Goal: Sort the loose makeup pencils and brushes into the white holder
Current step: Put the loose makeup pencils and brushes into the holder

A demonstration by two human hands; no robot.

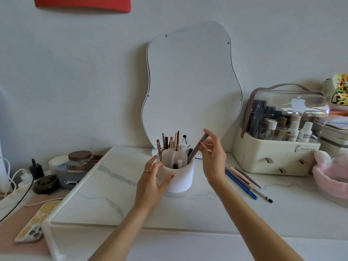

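The round white holder (181, 178) stands on the marble tabletop (113, 189), divided into compartments, with several brown and pink pencils upright in its back left part. My left hand (150, 181) wraps around the holder's left side. My right hand (212, 159) pinches a grey-brown pencil (195, 150) near its top; the pencil leans with its lower end inside the holder's right compartment. Several loose pencils (243, 178), blue, pink, brown and white, lie on the table to the right of the holder.
A wavy mirror (190, 81) leans on the wall behind the holder. A cream cosmetics case (275, 153) with a clear lid stands at the right, a pink fluffy thing (331, 174) beside it. A jar (80, 161), chargers and a phone (37, 223) sit at the left.
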